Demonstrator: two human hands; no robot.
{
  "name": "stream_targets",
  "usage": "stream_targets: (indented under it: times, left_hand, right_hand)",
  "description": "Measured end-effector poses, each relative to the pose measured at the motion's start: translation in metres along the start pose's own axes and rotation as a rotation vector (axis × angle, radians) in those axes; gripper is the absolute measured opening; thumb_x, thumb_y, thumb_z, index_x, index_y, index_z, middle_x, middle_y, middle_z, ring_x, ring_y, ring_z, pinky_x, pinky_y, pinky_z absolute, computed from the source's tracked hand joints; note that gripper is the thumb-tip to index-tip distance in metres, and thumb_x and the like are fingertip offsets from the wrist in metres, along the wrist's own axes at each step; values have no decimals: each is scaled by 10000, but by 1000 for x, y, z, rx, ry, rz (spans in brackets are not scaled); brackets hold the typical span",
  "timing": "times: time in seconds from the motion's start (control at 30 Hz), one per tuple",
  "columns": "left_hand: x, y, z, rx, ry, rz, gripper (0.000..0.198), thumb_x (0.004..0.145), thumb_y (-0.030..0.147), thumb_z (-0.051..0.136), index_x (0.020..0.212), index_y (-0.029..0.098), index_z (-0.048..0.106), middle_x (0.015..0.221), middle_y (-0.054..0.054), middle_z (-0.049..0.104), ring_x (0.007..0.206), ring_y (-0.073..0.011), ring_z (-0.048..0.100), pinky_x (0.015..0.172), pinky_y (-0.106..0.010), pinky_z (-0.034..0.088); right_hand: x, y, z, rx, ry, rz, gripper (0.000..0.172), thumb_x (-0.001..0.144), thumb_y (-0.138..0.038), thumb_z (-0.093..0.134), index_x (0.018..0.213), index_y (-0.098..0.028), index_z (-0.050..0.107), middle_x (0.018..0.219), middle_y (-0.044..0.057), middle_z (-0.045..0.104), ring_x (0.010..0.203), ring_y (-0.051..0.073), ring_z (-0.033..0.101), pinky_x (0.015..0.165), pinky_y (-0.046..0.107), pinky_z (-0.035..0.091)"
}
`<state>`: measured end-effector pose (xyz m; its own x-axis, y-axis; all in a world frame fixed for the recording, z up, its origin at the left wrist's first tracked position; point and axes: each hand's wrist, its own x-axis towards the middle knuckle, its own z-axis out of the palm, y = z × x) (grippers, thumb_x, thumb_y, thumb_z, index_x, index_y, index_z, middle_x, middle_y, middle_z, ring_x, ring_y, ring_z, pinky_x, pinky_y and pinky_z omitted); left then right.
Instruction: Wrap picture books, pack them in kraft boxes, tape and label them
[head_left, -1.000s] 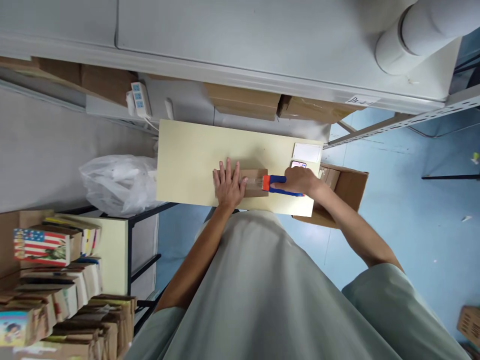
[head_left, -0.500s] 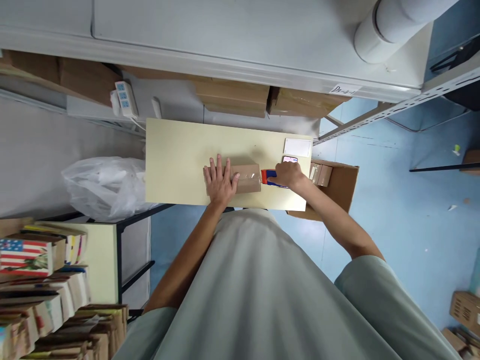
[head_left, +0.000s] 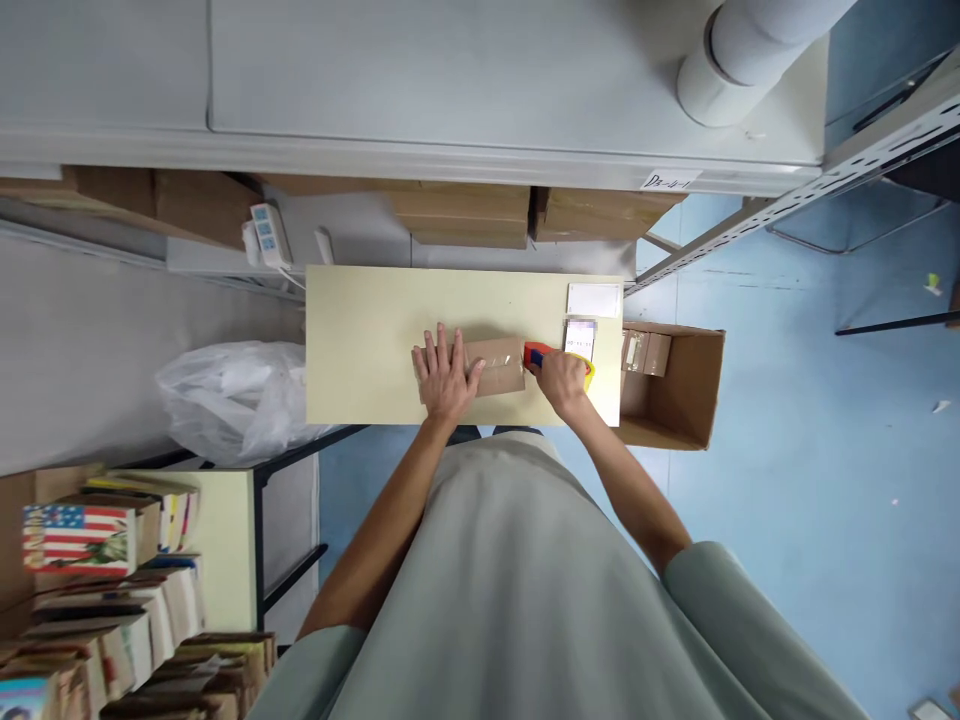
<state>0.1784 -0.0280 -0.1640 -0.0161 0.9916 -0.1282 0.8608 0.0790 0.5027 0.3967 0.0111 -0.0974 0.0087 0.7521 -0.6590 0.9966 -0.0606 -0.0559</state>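
Note:
A small cardboard box point(head_left: 501, 366) with clear tape on its top lies on the pale yellow table point(head_left: 360, 300). My left hand point(head_left: 445, 384) rests flat on its left part, fingers spread. At the box's right end, my right hand point(head_left: 562, 382) is wrapped round a red, blue and yellow tape dispenser point(head_left: 534, 355). The dispenser's red front sits against or very close to the box edge; I cannot tell whether they touch. Behind my right hand lies a phone point(head_left: 580, 338) with a lit screen, and beyond it a white card or flat box point(head_left: 594, 299).
An open carton point(head_left: 694, 390) holding small boxes stands right of the table. Ahead is a grey shelf point(head_left: 450, 150) with larger cartons point(head_left: 461, 215) beneath it. A power strip point(head_left: 270, 235) and a plastic bag point(head_left: 232, 400) are at left, above stacked books point(head_left: 135, 600).
My right hand has turned and shifted slightly left and down with the tape dispenser, showing its yellow part and uncovering the phone. My left hand stays on the box; the camera view shifted.

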Motion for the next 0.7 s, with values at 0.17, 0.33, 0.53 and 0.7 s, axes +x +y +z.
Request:
stream_targets:
  times: [0.17,0.33,0.53,0.7]
  left_hand:
    - [-10,-21,-18,-102,181,-56,958,991,705,637,1706,125,374,1842,-251,184,1735,-383,143,1393,-601,208]
    - [-23,-53,-45,-191,244,-430,808,901,649,776,1510,149,602,1560,-248,620,1373,-358,672,1178,-486,532]
    - [-14,-67,-65,-197,-43,-447,273,926,523,753,916,253,792,874,-46,813,935,-278,787,874,-348,588]
    - [12,-96,-90,-399,137,-283,286,929,385,763,1166,230,802,1139,-62,819,990,-236,781,940,-341,615]
  right_hand:
    - [-4,12,14,404,196,221,567,1118,-634,527,1229,-97,674,1108,268,805,1044,364,793,772,347,535]
    - [2,8,31,712,274,180,538,1083,-737,505,1018,-217,624,967,177,814,870,336,779,667,334,488]
    - [7,-26,50,817,386,196,536,1025,-796,544,882,-280,517,845,129,763,750,315,714,634,339,449]
    - [3,-70,46,971,548,164,566,992,-850,520,878,-301,445,780,46,682,684,260,622,633,334,420]
